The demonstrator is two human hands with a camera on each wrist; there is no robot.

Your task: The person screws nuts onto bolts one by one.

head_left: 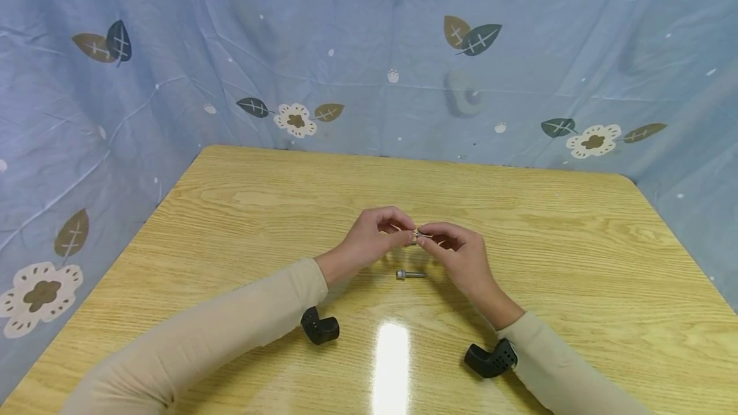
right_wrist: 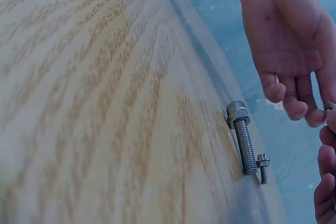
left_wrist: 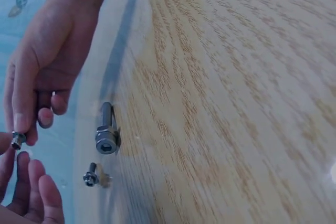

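My left hand (head_left: 369, 242) and right hand (head_left: 464, 258) meet above the table, with fingertips close together. Between them they pinch a small metal bolt (left_wrist: 19, 140) with what looks like a nut at its head; fingers cover much of it. A large socket-head bolt (head_left: 410, 275) with a nut against its head lies just below the hands, its head toward the left. Beside it is a smaller socket-head bolt (left_wrist: 91, 176), which has a nut or collar under its head (right_wrist: 263, 169).
The wooden table (head_left: 230, 223) has rounded far corners. A blue patterned cloth (head_left: 369, 50) hangs behind it and at the sides. Black wrist-worn mounts (head_left: 319, 326) sit near both sleeves. Bright light reflects from the table's near part.
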